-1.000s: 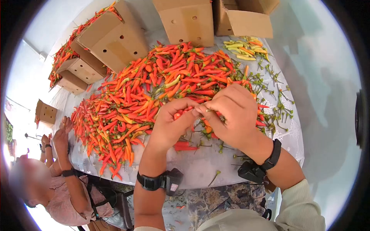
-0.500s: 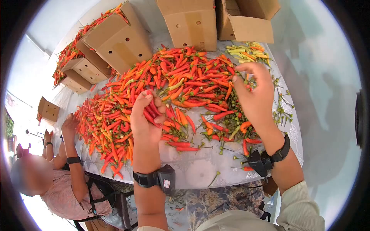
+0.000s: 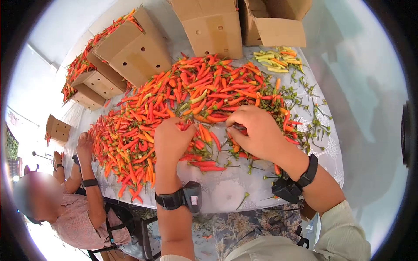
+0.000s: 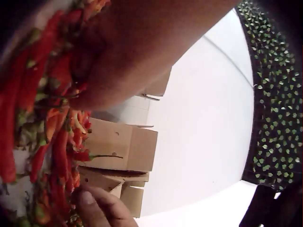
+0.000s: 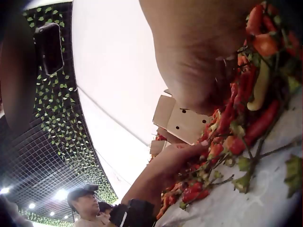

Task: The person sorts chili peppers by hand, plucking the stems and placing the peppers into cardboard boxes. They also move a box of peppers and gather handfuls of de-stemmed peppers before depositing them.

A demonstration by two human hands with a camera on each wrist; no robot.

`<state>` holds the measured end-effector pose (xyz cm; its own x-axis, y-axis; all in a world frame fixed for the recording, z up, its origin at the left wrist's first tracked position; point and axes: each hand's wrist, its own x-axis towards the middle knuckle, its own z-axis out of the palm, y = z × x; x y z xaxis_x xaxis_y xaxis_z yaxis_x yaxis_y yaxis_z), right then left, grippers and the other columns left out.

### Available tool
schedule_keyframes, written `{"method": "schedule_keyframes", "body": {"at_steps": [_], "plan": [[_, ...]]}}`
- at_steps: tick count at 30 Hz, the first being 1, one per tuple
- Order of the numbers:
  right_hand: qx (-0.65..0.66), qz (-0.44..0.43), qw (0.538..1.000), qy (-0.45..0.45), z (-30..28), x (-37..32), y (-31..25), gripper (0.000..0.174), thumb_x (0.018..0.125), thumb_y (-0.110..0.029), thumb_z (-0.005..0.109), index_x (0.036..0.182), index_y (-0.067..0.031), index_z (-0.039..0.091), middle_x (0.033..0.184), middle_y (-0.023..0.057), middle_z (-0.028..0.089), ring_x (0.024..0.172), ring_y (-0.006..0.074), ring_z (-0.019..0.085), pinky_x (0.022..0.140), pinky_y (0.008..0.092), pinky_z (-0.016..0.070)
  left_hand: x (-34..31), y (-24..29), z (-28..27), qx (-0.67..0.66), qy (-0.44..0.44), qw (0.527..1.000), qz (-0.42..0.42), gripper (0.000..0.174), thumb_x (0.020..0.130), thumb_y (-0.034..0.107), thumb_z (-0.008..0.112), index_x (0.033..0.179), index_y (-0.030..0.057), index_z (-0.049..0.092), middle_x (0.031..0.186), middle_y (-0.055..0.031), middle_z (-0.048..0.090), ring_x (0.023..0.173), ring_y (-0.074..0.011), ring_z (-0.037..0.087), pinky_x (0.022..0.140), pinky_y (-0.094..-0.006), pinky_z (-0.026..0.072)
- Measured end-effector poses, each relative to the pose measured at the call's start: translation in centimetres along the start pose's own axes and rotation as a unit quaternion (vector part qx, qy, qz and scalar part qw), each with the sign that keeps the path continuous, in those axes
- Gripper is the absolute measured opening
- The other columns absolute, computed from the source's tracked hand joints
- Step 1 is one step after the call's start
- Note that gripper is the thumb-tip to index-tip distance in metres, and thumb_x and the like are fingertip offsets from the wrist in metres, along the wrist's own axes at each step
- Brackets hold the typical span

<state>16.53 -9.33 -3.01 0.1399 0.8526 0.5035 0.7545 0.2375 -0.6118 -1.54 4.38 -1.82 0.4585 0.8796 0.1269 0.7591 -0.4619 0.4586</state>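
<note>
Red and orange chili peppers (image 3: 130, 139) lie in a wide heap on the table, many with green stems. At the heap's near side my left hand (image 3: 170, 137) is palm down with its fingers curled, red chili peppers showing between thumb and fingers. My right hand (image 3: 259, 132) reaches in a little to the right, thumb and index finger bent among the peppers; I cannot tell whether it pinches one. In the right wrist view the left hand's fingertips (image 5: 201, 146) are right at the red peppers. Picked-off green stems (image 3: 315, 126) lie scattered right of my right hand.
Cardboard boxes (image 3: 213, 37) stand along the back, some filled with peppers at the left. A small group of yellow-green peppers (image 3: 274, 58) lies at the back right. Another person (image 3: 80, 217) sits at the left, arms at the heap. The table's edge (image 3: 209, 212) runs near my body.
My left hand has turned palm down and lowered to the heap, after holding several red chili peppers palm up. My right hand has swung from the stems on the right back to the peppers.
</note>
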Motion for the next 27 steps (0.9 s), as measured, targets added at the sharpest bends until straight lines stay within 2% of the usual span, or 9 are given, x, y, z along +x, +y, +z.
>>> {"method": "schedule_keyframes", "body": {"at_steps": [2,5,8,11,14,17,20,24,27], "plan": [[0.013,0.011,1.000,0.006,0.1,-0.1,-0.1,0.010,0.075,-0.010,0.066,0.082,-0.0042,0.061,0.080,0.0121,0.058,0.078,0.0314,0.058,0.069,0.0408,0.0464,0.1,-0.5,0.5,-0.028,-0.012,0.999,0.015,0.036,0.074,0.032,0.073,0.078,-0.0029,0.064,0.068,-0.0144,0.062,0.061,-0.0291,0.060,0.059,-0.0382,0.0469],[0.046,0.033,0.998,0.029,0.1,-0.1,-0.8,0.012,0.077,-0.013,0.067,0.084,-0.0046,0.062,0.081,0.0121,0.058,0.079,0.0305,0.059,0.069,0.0406,0.0466,0.1,0.1,0.8,-0.263,-0.061,0.963,0.006,0.023,0.080,0.021,0.071,0.082,-0.0013,0.064,0.063,-0.0031,0.058,0.048,-0.0124,0.051,0.047,-0.0277,0.0397],[0.033,-0.037,0.998,0.040,0.0,0.1,-1.1,0.017,0.078,-0.018,0.069,0.086,-0.0047,0.061,0.079,0.0117,0.058,0.075,0.0302,0.060,0.065,0.0393,0.0474,-1.0,2.1,0.0,-0.518,-0.144,0.842,-0.040,0.014,0.085,0.012,0.068,0.092,0.0011,0.063,0.063,0.0039,0.054,0.046,-0.0011,0.041,0.041,-0.0193,0.0293],[0.100,0.040,0.994,0.029,0.2,-0.2,-1.7,0.021,0.079,-0.021,0.070,0.088,-0.0040,0.061,0.077,0.0120,0.061,0.071,0.0302,0.061,0.061,0.0379,0.0480,-1.0,2.1,1.2,-0.610,-0.161,0.776,0.009,0.019,0.087,0.013,0.067,0.101,0.0029,0.060,0.063,0.0041,0.053,0.044,-0.0012,0.039,0.039,-0.0179,0.0259],[0.168,0.058,0.981,0.073,0.9,-0.2,-1.2,0.025,0.079,-0.022,0.071,0.093,-0.0033,0.061,0.077,0.0127,0.063,0.070,0.0303,0.063,0.059,0.0367,0.0482,-1.2,2.8,1.7,-0.630,-0.148,0.762,0.023,0.016,0.088,0.010,0.065,0.100,0.0027,0.060,0.064,0.0027,0.055,0.044,-0.0016,0.040,0.038,-0.0184,0.0260],[0.133,0.068,0.981,0.124,0.9,0.1,-0.8,0.023,0.079,-0.021,0.070,0.092,-0.0035,0.063,0.079,0.0134,0.065,0.072,0.0302,0.063,0.061,0.0374,0.0486,-1.2,2.9,1.3,-0.630,-0.110,0.769,0.008,0.013,0.092,0.009,0.056,0.104,0.0024,0.057,0.063,0.0000,0.054,0.040,-0.0026,0.035,0.036,-0.0187,0.0228],[0.054,0.041,0.994,0.084,0.0,0.1,-1.0,0.022,0.079,-0.017,0.072,0.092,-0.0006,0.066,0.084,0.0122,0.066,0.072,0.0247,0.065,0.065,0.0317,0.0512,-0.6,2.0,1.0,-0.692,-0.091,0.716,-0.004,0.013,0.094,0.010,0.055,0.104,0.0028,0.058,0.069,-0.0019,0.056,0.042,-0.0028,0.036,0.037,-0.0184,0.0226],[0.038,0.007,0.996,0.076,0.0,0.1,-1.0,0.019,0.077,-0.018,0.073,0.087,-0.0030,0.068,0.081,0.0120,0.065,0.072,0.0264,0.063,0.064,0.0343,0.0490,-0.5,1.4,1.2,-0.608,-0.038,0.793,0.012,0.017,0.095,0.018,0.056,0.103,0.0029,0.058,0.069,0.0001,0.053,0.043,-0.0030,0.034,0.038,-0.0195,0.0217],[0.023,-0.013,0.996,0.080,0.0,0.1,-0.9,0.020,0.075,-0.019,0.074,0.087,-0.0039,0.068,0.078,0.0110,0.064,0.071,0.0266,0.061,0.062,0.0353,0.0472,-0.9,2.1,1.0,-0.600,-0.110,0.792,0.025,0.018,0.089,0.019,0.065,0.098,0.0036,0.060,0.067,0.0018,0.054,0.044,-0.0017,0.036,0.039,-0.0184,0.0241]]}}
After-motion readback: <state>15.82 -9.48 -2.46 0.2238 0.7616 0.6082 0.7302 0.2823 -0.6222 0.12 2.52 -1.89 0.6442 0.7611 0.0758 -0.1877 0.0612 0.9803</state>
